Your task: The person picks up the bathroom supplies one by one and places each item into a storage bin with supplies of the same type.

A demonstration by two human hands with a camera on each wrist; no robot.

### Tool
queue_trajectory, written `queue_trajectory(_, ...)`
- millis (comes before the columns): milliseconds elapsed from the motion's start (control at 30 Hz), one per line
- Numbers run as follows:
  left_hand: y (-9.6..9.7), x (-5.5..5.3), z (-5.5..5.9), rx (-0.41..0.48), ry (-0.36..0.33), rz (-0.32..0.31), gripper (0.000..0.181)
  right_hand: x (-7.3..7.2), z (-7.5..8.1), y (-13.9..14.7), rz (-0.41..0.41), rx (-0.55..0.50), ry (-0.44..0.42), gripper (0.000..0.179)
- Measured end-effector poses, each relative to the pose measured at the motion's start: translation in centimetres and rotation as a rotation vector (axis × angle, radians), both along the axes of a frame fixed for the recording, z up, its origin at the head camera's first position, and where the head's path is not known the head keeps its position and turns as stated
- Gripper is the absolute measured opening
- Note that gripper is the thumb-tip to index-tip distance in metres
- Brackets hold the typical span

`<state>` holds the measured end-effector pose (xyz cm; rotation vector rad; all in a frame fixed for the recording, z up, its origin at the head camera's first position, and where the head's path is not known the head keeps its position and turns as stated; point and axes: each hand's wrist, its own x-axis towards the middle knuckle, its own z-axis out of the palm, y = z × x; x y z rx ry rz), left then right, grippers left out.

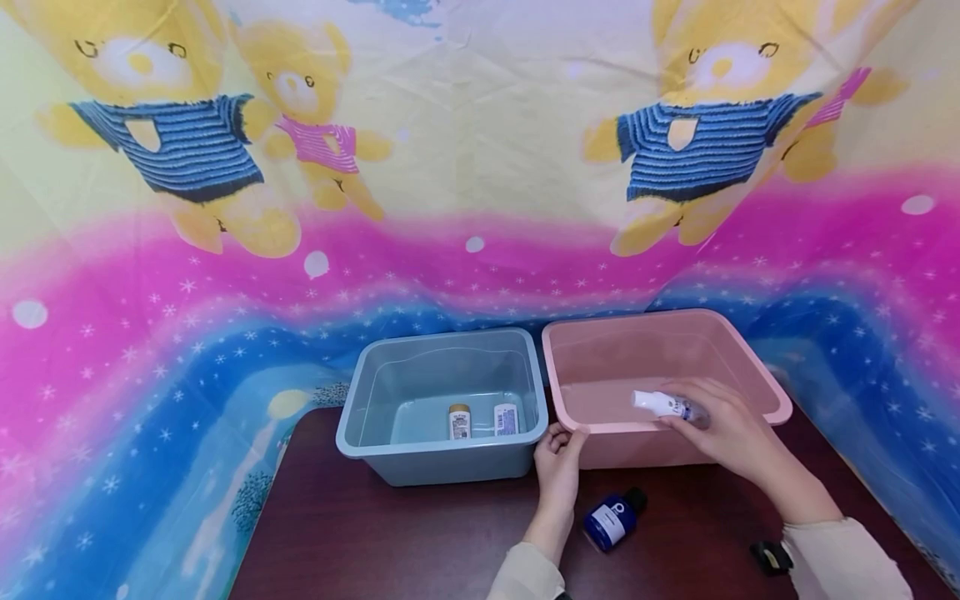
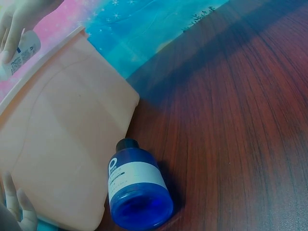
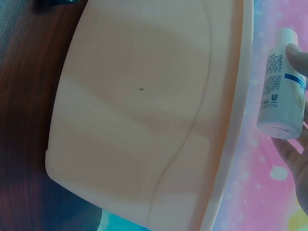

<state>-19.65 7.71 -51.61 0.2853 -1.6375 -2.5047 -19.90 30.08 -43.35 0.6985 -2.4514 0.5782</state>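
Note:
My right hand (image 1: 723,421) grips a small white bottle (image 1: 660,403) over the front rim of the pink bin (image 1: 637,450), its white cap pointing left. The right wrist view shows printed text and a blue band on this bottle (image 3: 281,91), with the thumb across its side. At the bin's front left corner, my left hand (image 1: 558,467) holds the rim, thumb on it and fingers curled beside the blue-grey bin. A dark blue bottle (image 2: 137,187) with a black cap and white label lies on the table in front of the pink bin.
The blue-grey bin (image 1: 450,462) stands left of the pink one. Inside it are a white bottle with a gold cap (image 1: 460,422) and another white labelled bottle (image 1: 506,420). A small black object (image 1: 771,557) lies near the right sleeve. A printed bear curtain (image 1: 465,167) hangs behind the dark wooden table (image 1: 337,533).

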Motion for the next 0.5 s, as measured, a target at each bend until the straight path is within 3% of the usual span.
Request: queue_trajectory(500, 0.06, -0.01, -0.15, -0.008, 0.005, 0.004, 0.022, -1.02, -0.66, -0.34, 0.005, -0.01, -0.015, 0.054)
